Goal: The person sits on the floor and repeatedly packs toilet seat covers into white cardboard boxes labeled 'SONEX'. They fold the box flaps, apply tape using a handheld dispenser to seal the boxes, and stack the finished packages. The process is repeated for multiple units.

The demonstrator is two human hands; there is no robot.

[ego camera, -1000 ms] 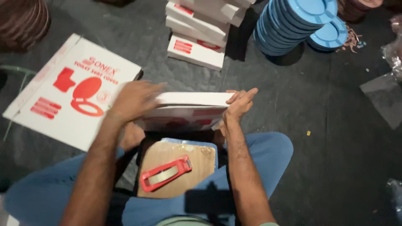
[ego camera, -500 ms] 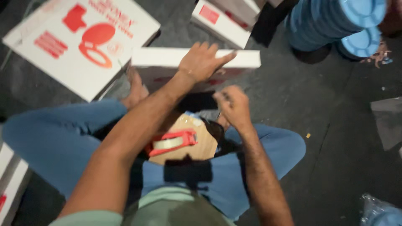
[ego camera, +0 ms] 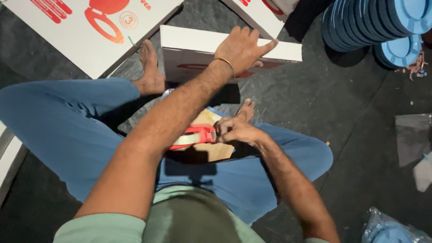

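I sit on a dark floor in blue jeans. My left hand [ego camera: 245, 47] lies flat, fingers apart, on the top edge of a white cardboard box [ego camera: 193, 42] with red print that stands on its side in front of my feet. My right hand [ego camera: 236, 130] closes on the end of a red tape dispenser [ego camera: 198, 136], which rests on a small wooden board [ego camera: 220, 150] between my legs. My left forearm crosses over part of the dispenser.
A flat white box with a red toilet-seat picture [ego camera: 85, 27] lies at the upper left. More white boxes [ego camera: 265, 11] sit behind. Stacks of blue round lids [ego camera: 373, 22] stand at the upper right. Clear plastic bags [ego camera: 414, 144] lie at the right.
The box now stands in front of my feet with only my left hand on it. My right hand came off the box, dropped to my lap and took hold of the tape dispenser.
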